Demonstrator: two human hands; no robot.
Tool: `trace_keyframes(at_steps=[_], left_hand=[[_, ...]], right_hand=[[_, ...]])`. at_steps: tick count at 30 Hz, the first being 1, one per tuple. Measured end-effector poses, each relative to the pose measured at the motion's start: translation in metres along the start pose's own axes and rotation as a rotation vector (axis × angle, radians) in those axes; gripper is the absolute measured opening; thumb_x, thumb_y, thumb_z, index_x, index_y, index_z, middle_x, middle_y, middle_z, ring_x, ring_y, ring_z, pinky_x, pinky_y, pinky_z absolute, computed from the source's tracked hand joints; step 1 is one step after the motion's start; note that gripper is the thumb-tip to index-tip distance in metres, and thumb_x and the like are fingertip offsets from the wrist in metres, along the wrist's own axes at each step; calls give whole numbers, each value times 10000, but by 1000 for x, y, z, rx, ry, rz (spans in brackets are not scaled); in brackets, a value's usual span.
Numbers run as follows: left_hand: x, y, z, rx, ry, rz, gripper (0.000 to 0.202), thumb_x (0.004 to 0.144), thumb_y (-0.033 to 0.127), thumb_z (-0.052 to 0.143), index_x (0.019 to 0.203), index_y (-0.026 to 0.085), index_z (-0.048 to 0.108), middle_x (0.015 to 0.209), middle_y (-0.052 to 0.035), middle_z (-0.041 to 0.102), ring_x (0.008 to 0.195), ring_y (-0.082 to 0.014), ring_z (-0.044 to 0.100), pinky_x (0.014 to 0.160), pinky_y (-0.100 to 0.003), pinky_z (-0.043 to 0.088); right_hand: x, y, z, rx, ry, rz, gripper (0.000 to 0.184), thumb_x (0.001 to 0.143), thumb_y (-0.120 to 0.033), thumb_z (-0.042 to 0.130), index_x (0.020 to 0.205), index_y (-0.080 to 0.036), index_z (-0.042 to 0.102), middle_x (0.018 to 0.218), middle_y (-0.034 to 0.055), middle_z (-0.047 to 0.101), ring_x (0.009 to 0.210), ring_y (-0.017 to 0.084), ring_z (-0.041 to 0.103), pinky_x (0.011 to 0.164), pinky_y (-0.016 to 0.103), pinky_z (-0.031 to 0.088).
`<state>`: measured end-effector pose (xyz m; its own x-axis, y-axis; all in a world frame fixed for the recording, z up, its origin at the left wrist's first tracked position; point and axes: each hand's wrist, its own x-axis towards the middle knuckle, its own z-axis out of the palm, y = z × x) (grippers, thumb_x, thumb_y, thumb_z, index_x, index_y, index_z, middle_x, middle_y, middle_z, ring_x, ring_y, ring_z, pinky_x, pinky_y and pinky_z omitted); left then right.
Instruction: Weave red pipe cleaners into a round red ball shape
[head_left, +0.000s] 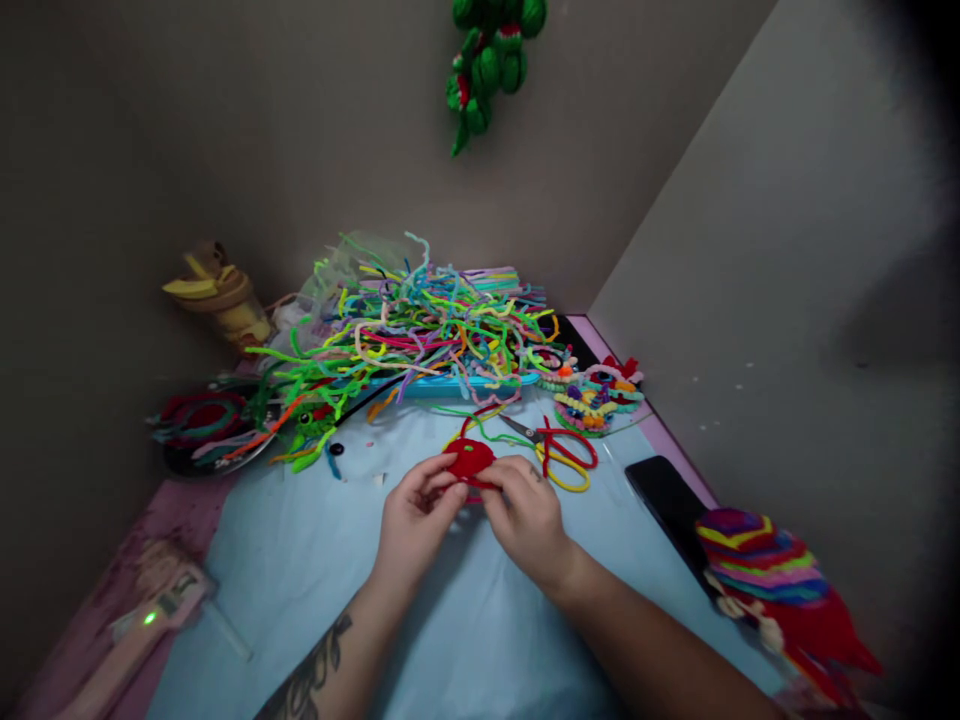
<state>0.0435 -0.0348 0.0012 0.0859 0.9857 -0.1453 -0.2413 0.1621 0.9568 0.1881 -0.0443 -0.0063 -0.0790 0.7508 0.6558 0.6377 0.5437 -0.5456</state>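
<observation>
Over the middle of the blue cloth [300, 570], both hands hold a small, rounded red piece that looks made of fuzzy pipe cleaner [470, 458], with a green spot near its top. My left hand [420, 510] grips its left side between thumb and fingers. On the right side, my right hand [529, 510] pinches its lower edge, the fingertips partly hidden. A red strand shows just below the piece, between the hands. Beyond my right hand lie scissors [534, 435] with red and yellow handles. Loose green and red pipe cleaners [487, 425] rest behind the red piece.
A tangled heap of colourful pipe cleaners [442, 330] overflows a blue tray [480, 386] at the back. At left are a dark round dish [187, 462] and a glue gun [169, 605] with a green light. A black phone [667, 505] and striped fuzzy piece [772, 560] lie right.
</observation>
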Motion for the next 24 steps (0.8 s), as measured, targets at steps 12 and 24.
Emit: trace_keyframes(at_steps=[12,24], left_hand=[[3,-3,-1,147,-56,33,297,711,214,665,993,158,590,814,-48,705,726,-148,640,652,-249,496],[2,-3,2,169,-69,-24,523,691,253,680,1162,182,464,710,5,672,658,-144,629,637,-253,479]], right_hand=[[8,5,-6,-101,-240,-96,321,855,-111,483,1132,-217,606,935,79,586,880,191,566,757,318,525],[13,1,-10,-94,-398,-12,259,795,-73,493,1007,-175,600,924,89,581,845,205,582,695,326,533]])
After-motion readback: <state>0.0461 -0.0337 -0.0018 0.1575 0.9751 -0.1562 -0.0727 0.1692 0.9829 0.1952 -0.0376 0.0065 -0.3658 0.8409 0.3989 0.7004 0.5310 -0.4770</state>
